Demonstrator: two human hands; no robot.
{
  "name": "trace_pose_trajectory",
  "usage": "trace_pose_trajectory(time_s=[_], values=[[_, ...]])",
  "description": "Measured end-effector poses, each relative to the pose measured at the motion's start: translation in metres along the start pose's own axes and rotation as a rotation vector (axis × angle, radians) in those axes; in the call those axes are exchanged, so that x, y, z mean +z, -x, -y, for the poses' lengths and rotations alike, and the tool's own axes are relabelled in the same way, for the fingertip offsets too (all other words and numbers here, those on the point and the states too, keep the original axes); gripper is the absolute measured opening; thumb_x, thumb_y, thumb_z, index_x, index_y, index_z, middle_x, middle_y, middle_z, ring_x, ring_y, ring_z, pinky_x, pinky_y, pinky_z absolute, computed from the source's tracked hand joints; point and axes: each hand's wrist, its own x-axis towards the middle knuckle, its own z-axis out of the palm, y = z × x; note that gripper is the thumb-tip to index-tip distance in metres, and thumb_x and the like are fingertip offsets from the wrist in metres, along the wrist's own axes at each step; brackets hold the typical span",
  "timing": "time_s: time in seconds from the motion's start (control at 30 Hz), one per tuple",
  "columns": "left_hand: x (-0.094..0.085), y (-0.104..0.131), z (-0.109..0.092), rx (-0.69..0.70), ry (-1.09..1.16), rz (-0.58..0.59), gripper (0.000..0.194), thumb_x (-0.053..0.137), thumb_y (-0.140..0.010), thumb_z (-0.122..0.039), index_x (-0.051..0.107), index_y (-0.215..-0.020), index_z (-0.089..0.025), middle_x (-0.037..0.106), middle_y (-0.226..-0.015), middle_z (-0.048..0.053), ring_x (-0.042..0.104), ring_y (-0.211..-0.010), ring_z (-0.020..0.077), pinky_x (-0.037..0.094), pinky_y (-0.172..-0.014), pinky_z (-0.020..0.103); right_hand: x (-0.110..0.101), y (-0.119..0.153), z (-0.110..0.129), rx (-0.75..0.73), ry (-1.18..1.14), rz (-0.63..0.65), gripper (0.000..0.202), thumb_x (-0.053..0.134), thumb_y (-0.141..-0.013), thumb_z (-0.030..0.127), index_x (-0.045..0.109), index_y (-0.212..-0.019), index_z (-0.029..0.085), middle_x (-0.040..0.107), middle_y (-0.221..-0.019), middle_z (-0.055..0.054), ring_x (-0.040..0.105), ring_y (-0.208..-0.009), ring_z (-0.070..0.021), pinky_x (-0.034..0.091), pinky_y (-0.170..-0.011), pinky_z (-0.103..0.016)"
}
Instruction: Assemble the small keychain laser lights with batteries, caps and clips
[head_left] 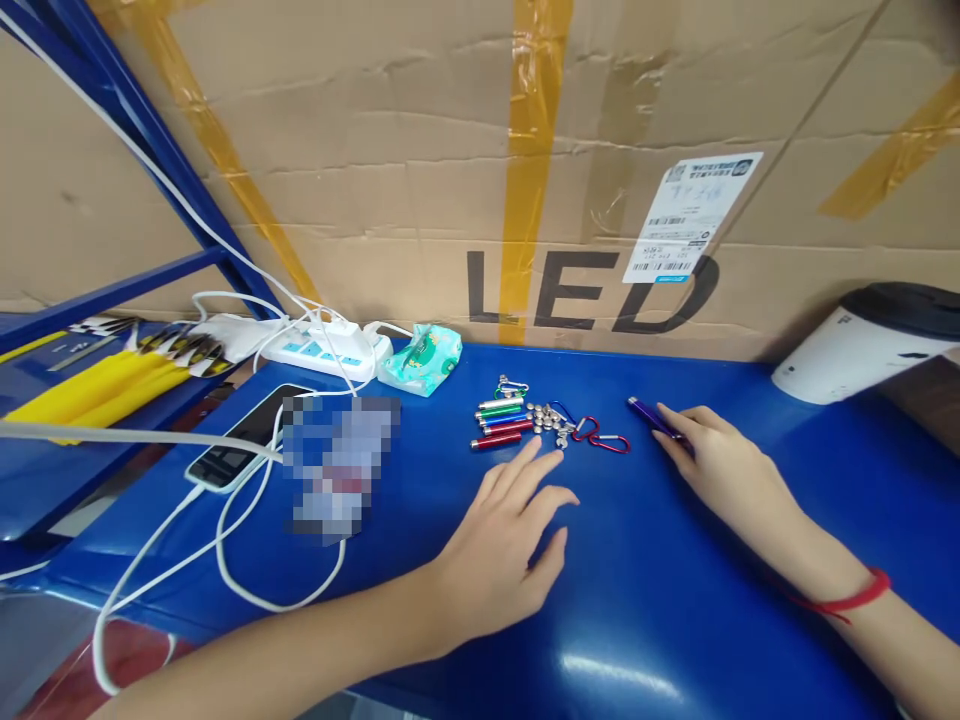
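Observation:
My right hand (724,460) pinches a slim purple metal tube, perhaps a small flashlight (646,412), with its silvery end pointing up and to the left. My left hand (510,545) hovers or rests over the blue table (637,590), fingers apart and holding nothing. Just beyond its fingertips lie several similar slim tubes (504,425) in red, blue, green and silver. Beside them is a small heap of button cells (550,418). Red carabiner clips (609,443) lie to the right of the heap, with a blue one and a green one near it.
A tall cardboard box (420,180) backs the table. On the left are a white power strip (330,347), a wipes packet (424,360), a phone (251,440), a blurred-out object (341,470) and looping white cables. A lidded paper cup (847,350) lies tilted at right.

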Motion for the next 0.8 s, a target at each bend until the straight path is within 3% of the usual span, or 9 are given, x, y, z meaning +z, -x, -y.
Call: trace_pose_trajectory(time_s=[0.23,0.4,0.53,0.63,0.8], values=[[0.008,0.003,-0.002,0.063,0.019,0.059,0.025,0.040,-0.087,-0.012,0.055,-0.106,-0.018,0.048,-0.132,0.011,0.028,-0.134,0.0216,0.035,-0.103,0.042,-0.013,0.002,0.014,-0.021,0.032,-0.086,0.041,0.040,-0.091,0.041,0.059,-0.115,0.014,0.062,-0.093,-0.013,0.059,-0.085,-0.0296,0.045,-0.067,-0.042],[0.009,0.003,0.001,0.032,-0.007,-0.022,0.025,0.042,-0.085,-0.011,0.055,-0.106,-0.018,0.049,-0.133,0.011,0.028,-0.134,0.0238,0.034,-0.103,0.043,-0.025,0.004,0.032,-0.120,-0.163,-0.237,0.030,0.044,-0.090,0.037,0.066,-0.098,0.018,0.065,-0.095,-0.007,0.061,-0.085,-0.0235,0.041,-0.078,-0.040],[0.010,0.002,0.006,-0.039,-0.095,-0.090,0.030,0.043,-0.084,-0.011,0.053,-0.112,-0.016,0.045,-0.136,0.014,0.027,-0.134,0.0278,0.034,-0.101,0.047,-0.033,0.004,0.041,-0.195,-0.345,-0.253,0.018,0.050,-0.088,0.028,0.065,-0.094,0.021,0.067,-0.092,-0.005,0.060,-0.092,-0.0209,0.040,-0.081,-0.036],[0.013,0.002,0.011,-0.077,-0.165,-0.098,0.035,0.044,-0.083,-0.013,0.050,-0.118,-0.016,0.042,-0.138,0.015,0.026,-0.134,0.0297,0.034,-0.101,0.049,-0.037,0.005,0.044,-0.311,-0.443,-0.224,0.014,0.051,-0.088,0.022,0.064,-0.094,0.019,0.067,-0.089,-0.004,0.060,-0.087,-0.0177,0.040,-0.081,-0.034],[0.019,0.002,0.017,-0.147,-0.261,-0.081,0.039,0.046,-0.083,-0.018,0.047,-0.122,-0.014,0.039,-0.139,0.018,0.025,-0.133,0.0336,0.035,-0.099,0.052,-0.042,0.013,0.056,-0.627,-0.492,-0.014,0.019,0.047,-0.091,0.018,0.063,-0.101,0.016,0.066,-0.085,-0.004,0.058,-0.079,-0.0149,0.041,-0.077,-0.031]])
